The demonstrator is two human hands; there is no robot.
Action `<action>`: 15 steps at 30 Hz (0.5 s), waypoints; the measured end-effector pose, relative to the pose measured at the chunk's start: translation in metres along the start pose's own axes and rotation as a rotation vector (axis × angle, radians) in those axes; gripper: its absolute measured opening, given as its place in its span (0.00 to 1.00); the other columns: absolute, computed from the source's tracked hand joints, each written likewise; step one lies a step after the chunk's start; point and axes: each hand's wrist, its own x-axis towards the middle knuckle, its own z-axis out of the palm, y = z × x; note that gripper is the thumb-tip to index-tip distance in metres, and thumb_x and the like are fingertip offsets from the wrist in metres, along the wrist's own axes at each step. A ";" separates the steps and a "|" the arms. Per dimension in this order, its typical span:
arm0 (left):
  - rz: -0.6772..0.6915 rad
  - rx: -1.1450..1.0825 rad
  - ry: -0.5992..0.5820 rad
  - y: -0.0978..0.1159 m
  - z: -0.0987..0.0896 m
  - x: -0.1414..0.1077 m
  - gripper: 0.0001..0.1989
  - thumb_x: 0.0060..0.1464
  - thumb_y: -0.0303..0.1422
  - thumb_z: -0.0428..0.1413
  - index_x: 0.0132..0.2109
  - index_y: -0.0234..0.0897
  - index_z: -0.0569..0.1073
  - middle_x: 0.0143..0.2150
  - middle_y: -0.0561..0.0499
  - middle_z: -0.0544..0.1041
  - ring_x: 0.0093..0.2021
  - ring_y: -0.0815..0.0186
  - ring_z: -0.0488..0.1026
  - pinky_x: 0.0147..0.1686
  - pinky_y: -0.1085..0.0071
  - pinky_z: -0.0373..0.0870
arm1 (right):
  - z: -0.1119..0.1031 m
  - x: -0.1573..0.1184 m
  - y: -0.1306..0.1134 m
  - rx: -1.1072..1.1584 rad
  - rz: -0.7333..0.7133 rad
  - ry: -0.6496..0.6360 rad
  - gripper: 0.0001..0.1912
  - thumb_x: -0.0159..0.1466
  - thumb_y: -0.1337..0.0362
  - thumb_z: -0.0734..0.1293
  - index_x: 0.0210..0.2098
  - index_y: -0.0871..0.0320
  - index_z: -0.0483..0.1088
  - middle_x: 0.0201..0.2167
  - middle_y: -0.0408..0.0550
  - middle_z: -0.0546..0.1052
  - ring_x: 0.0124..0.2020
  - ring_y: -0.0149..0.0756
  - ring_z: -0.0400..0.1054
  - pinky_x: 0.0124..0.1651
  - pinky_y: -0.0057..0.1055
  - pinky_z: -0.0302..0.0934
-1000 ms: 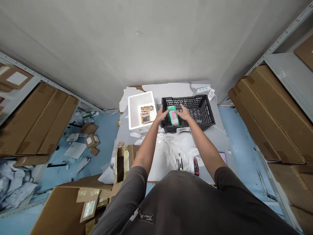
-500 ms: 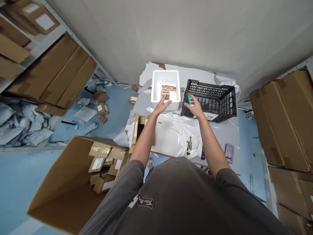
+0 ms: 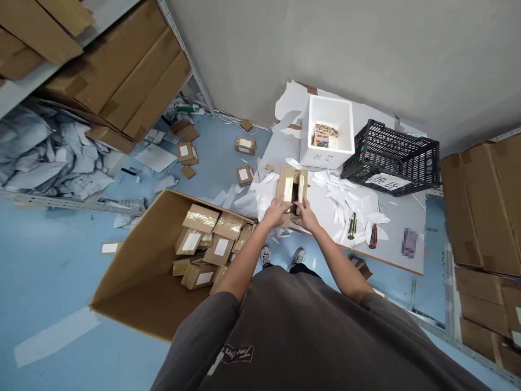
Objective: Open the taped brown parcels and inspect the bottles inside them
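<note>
A small open cardboard box (image 3: pixel 286 187) with shiny tape stands at the table's left front edge, its flaps spread. My left hand (image 3: pixel 277 210) holds its near left side, and my right hand (image 3: pixel 305 215) has hold of the near right flap. Behind and to the right, a white foam box (image 3: pixel 328 158) contains brown printed packets (image 3: pixel 321 139). Beside it sits a black plastic crate (image 3: pixel 391 163) with a handwritten label; green items show dimly through its left side. The inside of the small box is dark.
A yellow-black cutter (image 3: pixel 352 226), a red-black cutter (image 3: pixel 373 237) and a blurred-out object (image 3: pixel 409 243) lie on the table (image 3: pixel 396 217). Torn white paper is spread there. At left a large carton (image 3: pixel 134 271) holds several taped boxes. Shelves flank both sides.
Both my hands have moved from the foam box and the crate to the small cardboard box. The green item has left my right hand. The view has shifted left.
</note>
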 end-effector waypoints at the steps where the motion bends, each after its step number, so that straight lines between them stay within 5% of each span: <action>1: -0.009 0.024 0.030 0.004 0.006 -0.002 0.44 0.52 0.25 0.70 0.75 0.48 0.70 0.83 0.40 0.54 0.80 0.38 0.54 0.76 0.44 0.62 | 0.006 0.000 -0.003 -0.027 0.022 0.028 0.47 0.55 0.68 0.80 0.72 0.48 0.66 0.82 0.60 0.48 0.67 0.59 0.71 0.63 0.52 0.73; 9: 0.041 -0.011 0.246 0.023 0.003 -0.007 0.35 0.60 0.25 0.66 0.71 0.51 0.72 0.81 0.42 0.57 0.76 0.43 0.61 0.66 0.44 0.77 | -0.012 -0.015 -0.015 -0.028 0.089 0.190 0.34 0.60 0.69 0.72 0.66 0.55 0.66 0.78 0.65 0.54 0.45 0.47 0.79 0.52 0.50 0.76; 15: 0.194 0.023 0.299 0.095 -0.006 -0.017 0.33 0.62 0.24 0.63 0.71 0.51 0.73 0.83 0.46 0.54 0.79 0.43 0.58 0.70 0.46 0.74 | -0.049 -0.083 0.003 0.072 0.055 0.436 0.33 0.60 0.68 0.70 0.65 0.51 0.66 0.77 0.62 0.56 0.41 0.43 0.77 0.45 0.44 0.75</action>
